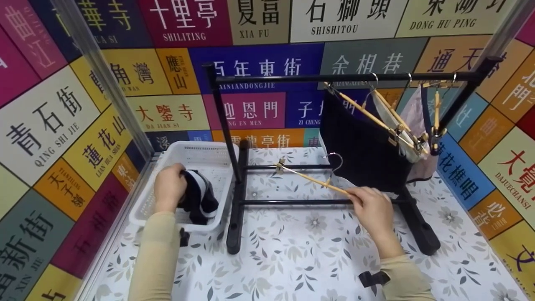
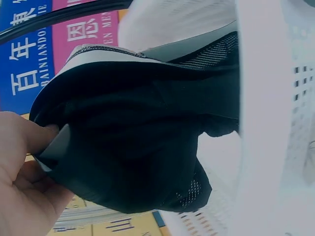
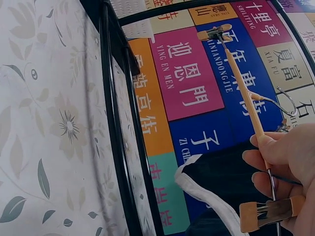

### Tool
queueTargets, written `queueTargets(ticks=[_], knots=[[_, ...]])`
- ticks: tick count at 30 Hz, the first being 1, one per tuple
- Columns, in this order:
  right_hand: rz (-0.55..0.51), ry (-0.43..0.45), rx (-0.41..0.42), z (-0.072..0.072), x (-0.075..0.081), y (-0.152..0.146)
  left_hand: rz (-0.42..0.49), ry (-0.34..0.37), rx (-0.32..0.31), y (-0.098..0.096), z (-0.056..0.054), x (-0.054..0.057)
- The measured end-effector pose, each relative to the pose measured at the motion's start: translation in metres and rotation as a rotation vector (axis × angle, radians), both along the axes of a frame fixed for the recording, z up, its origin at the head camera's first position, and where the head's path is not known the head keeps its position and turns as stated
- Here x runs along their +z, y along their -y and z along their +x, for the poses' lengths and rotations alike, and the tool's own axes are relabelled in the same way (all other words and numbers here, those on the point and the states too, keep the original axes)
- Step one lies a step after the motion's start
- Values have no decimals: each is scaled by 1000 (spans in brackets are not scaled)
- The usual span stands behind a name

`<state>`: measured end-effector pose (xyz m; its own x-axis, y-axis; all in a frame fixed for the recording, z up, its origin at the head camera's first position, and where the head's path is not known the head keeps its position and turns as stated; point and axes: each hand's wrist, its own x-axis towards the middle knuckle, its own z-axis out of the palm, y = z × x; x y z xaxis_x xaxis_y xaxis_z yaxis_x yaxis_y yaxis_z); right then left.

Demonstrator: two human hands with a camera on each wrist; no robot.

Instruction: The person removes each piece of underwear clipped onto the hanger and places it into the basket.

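Note:
My left hand (image 1: pixel 169 188) pinches the edge of a black garment with a white-grey band (image 1: pixel 204 194), lifting part of it inside a white plastic basket (image 1: pixel 140 209). In the left wrist view the dark cloth (image 2: pixel 128 142) hangs from the thumb and fingers, with mesh patches showing. My right hand (image 1: pixel 374 211) grips one end of a wooden clip hanger (image 1: pixel 317 180) in front of the rack. The right wrist view shows the hanger's metal hook and its clips (image 3: pixel 219 32), with no cloth in them.
A black clothes rack (image 1: pixel 288 78) stands on a leaf-patterned white surface (image 1: pixel 288 259). On its right side hang a black garment (image 1: pixel 355 142), a pale pink one (image 1: pixel 413 113) and several wooden hangers. Colourful lettered panels (image 1: pixel 255 60) stand behind and at both sides.

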<state>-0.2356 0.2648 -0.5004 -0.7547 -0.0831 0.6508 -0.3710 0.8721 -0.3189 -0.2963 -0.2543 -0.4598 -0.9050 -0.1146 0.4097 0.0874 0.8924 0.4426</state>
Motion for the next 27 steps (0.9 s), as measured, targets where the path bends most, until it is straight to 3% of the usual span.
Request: queueTargets(ticks=[15,27], knots=[[17,-58,30,-4,17,1,-23,237,-27,-8,3,-22],[40,-150,65,-11,41,3,-64,240,-95,-17,15,-31]])
